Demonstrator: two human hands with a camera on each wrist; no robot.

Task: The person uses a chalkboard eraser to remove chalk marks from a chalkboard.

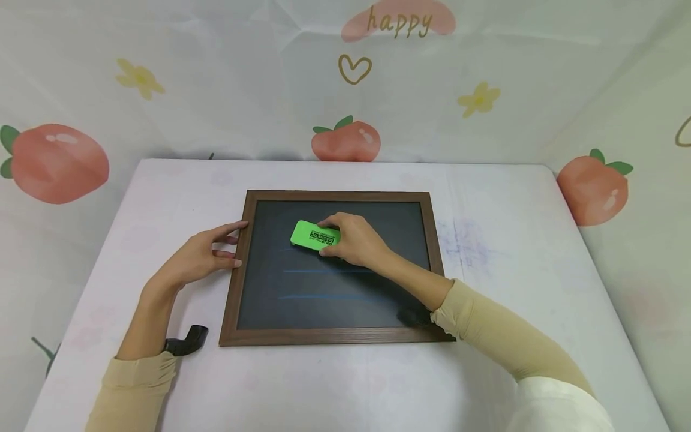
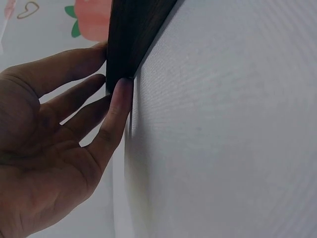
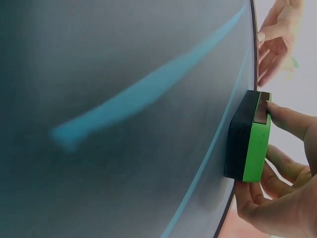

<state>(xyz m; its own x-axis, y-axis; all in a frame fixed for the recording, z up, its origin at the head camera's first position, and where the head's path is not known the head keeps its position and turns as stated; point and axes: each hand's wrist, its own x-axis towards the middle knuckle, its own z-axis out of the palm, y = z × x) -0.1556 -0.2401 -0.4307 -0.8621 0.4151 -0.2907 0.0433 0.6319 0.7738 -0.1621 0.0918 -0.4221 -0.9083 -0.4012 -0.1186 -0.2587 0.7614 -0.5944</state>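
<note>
A small blackboard with a brown wooden frame (image 1: 335, 336) lies on the white table. Several blue lines (image 1: 318, 271) run across its dark surface. My right hand (image 1: 358, 240) grips a green magnetic eraser (image 1: 303, 234) by its sides, thumb and fingers opposed, over the upper left part of the board. In the right wrist view the eraser (image 3: 257, 148) has its dark felt side towards the board. My left hand (image 1: 194, 258) touches the left side of the frame with extended, spread fingers. Against the frame's edge (image 2: 130, 34), the fingertips of that left hand (image 2: 54, 144) show in the left wrist view.
A black curved object (image 1: 189, 341) shows beside my left wrist, and another dark one (image 1: 414, 316) is partly hidden by my right forearm. Behind the table (image 1: 486, 198) hangs a white cloth (image 1: 232, 96) printed with peaches, flowers and a heart.
</note>
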